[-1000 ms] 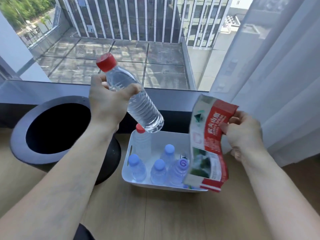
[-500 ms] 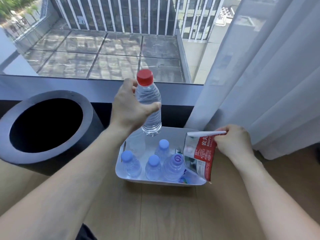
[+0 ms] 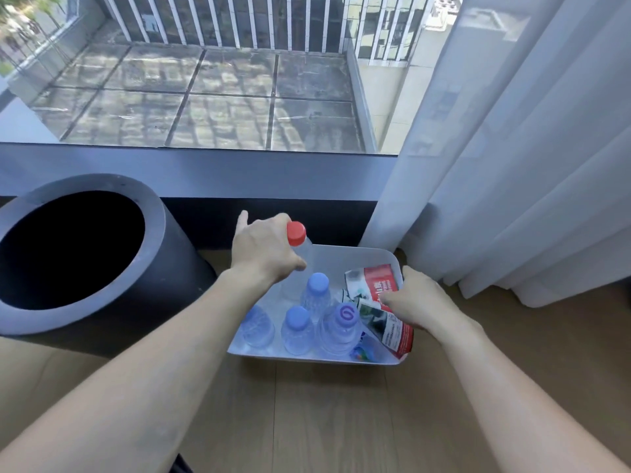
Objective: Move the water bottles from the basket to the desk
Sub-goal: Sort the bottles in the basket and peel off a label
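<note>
A white basket (image 3: 386,259) stands on the wooden floor below the window. Several clear water bottles stand upright in it, with blue caps (image 3: 318,282) (image 3: 296,319) and one purple cap (image 3: 345,314). My left hand (image 3: 264,250) grips a red-capped bottle (image 3: 296,233) by its neck, upright at the basket's back left. My right hand (image 3: 415,300) presses a crumpled red and white plastic wrapper (image 3: 380,285) into the basket's right side. A fourth clear bottle (image 3: 256,324) is partly hidden under my left forearm.
A large dark cylindrical bin (image 3: 82,254) with an open top stands left of the basket. A white curtain (image 3: 512,165) hangs to the right, touching the floor. A dark window sill (image 3: 205,172) runs behind. Wooden floor (image 3: 324,414) lies in front.
My left hand has lowered the red-capped bottle from above down into the basket. My right hand has brought the wrapper down into the basket's right side.
</note>
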